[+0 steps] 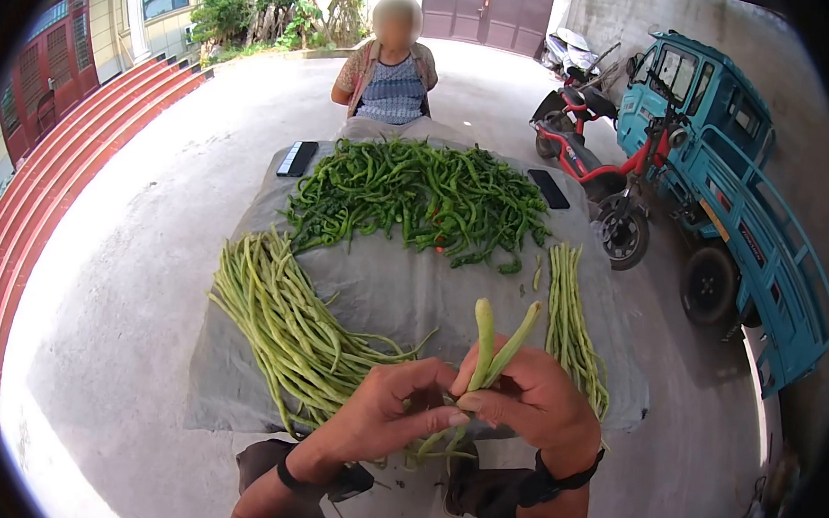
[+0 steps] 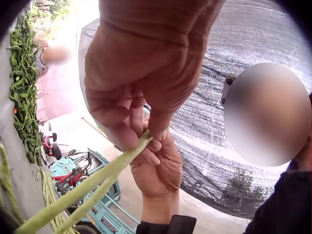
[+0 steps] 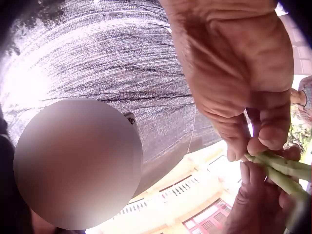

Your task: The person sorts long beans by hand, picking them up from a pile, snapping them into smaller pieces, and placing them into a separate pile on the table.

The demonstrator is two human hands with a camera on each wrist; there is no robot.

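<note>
Two thick, pale-green long beans (image 1: 483, 344) stand up from between my hands, their upper ends spread in a V. My right hand (image 1: 539, 392) holds them near their lower end, thumb in front. From the other side my left hand (image 1: 394, 408) pinches at the same end, its thumb tip meeting the right thumb. In the left wrist view the beans (image 2: 92, 183) run from the pinching fingertips toward the lower left. The right wrist view shows the bean ends (image 3: 275, 165) between both sets of fingers. More beans hang below the hands, over the table's near edge.
A large heap of long beans (image 1: 283, 317) lies left on the grey cloth-covered table (image 1: 402, 301), with a narrower bundle (image 1: 568, 306) at right. Green peppers (image 1: 418, 198) cover the far side between two phones (image 1: 297, 159). A person (image 1: 394, 82) sits opposite; a blue cargo tricycle (image 1: 723, 183) stands right.
</note>
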